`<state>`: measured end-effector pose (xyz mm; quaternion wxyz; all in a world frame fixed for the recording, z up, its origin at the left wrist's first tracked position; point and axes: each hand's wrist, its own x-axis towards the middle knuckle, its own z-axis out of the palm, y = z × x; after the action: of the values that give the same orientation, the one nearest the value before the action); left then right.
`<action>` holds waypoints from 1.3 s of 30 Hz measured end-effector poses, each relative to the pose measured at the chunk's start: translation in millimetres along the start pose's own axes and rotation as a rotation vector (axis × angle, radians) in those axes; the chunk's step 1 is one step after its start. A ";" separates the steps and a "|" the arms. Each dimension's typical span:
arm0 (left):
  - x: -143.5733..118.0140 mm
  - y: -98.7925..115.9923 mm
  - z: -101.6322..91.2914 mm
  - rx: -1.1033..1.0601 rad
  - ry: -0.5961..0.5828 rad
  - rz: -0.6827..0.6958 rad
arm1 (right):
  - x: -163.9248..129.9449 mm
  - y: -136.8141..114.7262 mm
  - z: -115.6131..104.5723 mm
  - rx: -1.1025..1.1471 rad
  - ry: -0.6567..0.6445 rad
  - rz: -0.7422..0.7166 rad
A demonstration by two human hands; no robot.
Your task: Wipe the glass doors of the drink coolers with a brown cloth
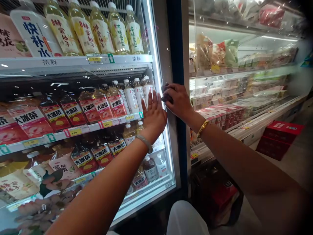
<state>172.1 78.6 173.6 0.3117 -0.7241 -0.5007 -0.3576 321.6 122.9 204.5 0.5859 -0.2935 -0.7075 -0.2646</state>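
Left forearm (105, 176) nearest; splayed left hand (155, 116) at the glass door (73, 76) should press flat, evenly; right hand (179, 99) curls by the frame (161, 42), grasp unclear.

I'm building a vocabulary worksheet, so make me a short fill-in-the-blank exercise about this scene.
1. The gold bracelet goes with the person's ____ hand.
2. The left hand points ____ in the picture, not down.
3. The yellowish bottles on the top shelf have ____ caps.
4. The stacked boxes at the lower right are coloured ____.

Missing words: right; up; white; red.
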 end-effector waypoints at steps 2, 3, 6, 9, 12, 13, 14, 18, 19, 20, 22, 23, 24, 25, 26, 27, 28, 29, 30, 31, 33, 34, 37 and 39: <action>-12.6 1.6 8.6 -0.029 -0.003 0.015 | -22.3 -2.6 2.8 0.011 -0.015 -0.026; -21.8 2.0 13.7 -0.040 -0.008 0.020 | -39.6 -5.0 3.3 0.028 -0.036 -0.040; -53.8 1.8 30.5 -0.059 -0.039 0.004 | -98.1 -13.7 2.0 0.086 -0.122 -0.068; -76.3 2.6 44.3 -0.058 -0.062 -0.001 | -130.7 -17.1 0.7 0.100 -0.151 -0.074; -78.8 6.5 50.4 -0.051 -0.045 -0.001 | -118.2 -12.6 2.2 0.088 -0.121 -0.052; -76.5 8.1 50.8 -0.051 -0.034 -0.008 | -108.2 -10.5 3.1 0.078 -0.102 -0.034; -73.8 9.7 50.7 -0.052 -0.021 -0.017 | -98.7 -8.9 4.0 0.065 -0.083 -0.013; -73.6 11.0 49.8 -0.069 0.016 -0.046 | -96.5 -10.1 6.7 0.051 -0.080 0.049; -78.1 9.9 50.2 -0.070 0.015 -0.049 | -107.6 -12.3 6.9 0.059 -0.101 0.053; -84.2 8.4 51.2 -0.069 0.011 -0.053 | -121.6 -14.8 6.8 0.067 -0.124 0.056; -99.0 5.4 54.3 -0.064 -0.008 -0.058 | -150.9 -19.2 6.5 0.078 -0.159 0.057; -106.2 4.4 56.3 -0.062 -0.021 -0.060 | -162.1 -20.4 6.4 0.081 -0.167 0.056; -112.3 3.9 58.4 -0.061 -0.035 -0.060 | -169.0 -20.8 6.3 0.082 -0.169 0.055; -116.8 4.1 60.4 -0.062 -0.048 -0.063 | -170.8 -20.4 6.3 0.084 -0.171 0.055; -119.5 4.8 62.1 -0.063 -0.057 -0.065 | -167.5 -19.4 6.4 0.085 -0.172 0.057; -120.4 6.0 63.4 -0.062 -0.062 -0.070 | -160.1 -18.1 6.8 0.084 -0.168 0.062; -119.9 7.5 64.4 -0.059 -0.059 -0.076 | -150.2 -16.7 7.3 0.081 -0.159 0.071; -118.7 9.0 65.2 -0.055 -0.051 -0.082 | -139.7 -15.6 8.1 0.075 -0.145 0.082; -117.7 10.5 65.9 -0.050 -0.041 -0.086 | -130.7 -15.0 9.1 0.068 -0.129 0.095; -117.6 11.6 66.9 -0.045 -0.034 -0.086 | -125.0 -15.3 10.2 0.061 -0.115 0.106; -123.2 12.9 70.2 -0.041 -0.032 -0.076 | -128.7 -18.5 12.0 0.059 -0.110 0.115; -129.3 13.1 72.7 -0.040 -0.038 -0.071 | -138.4 -21.3 12.4 0.065 -0.121 0.109; -157.1 12.8 83.5 -0.035 -0.075 -0.061 | -186.6 -31.2 11.9 0.087 -0.157 0.080; -175.1 12.9 91.0 -0.026 -0.105 -0.058 | -216.0 -35.7 11.0 0.090 -0.156 0.086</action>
<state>160.5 60.4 -23.0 0.2651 -0.7311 -0.5322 -0.3345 318.8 83.6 -11.1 0.5524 -0.3165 -0.7490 -0.1834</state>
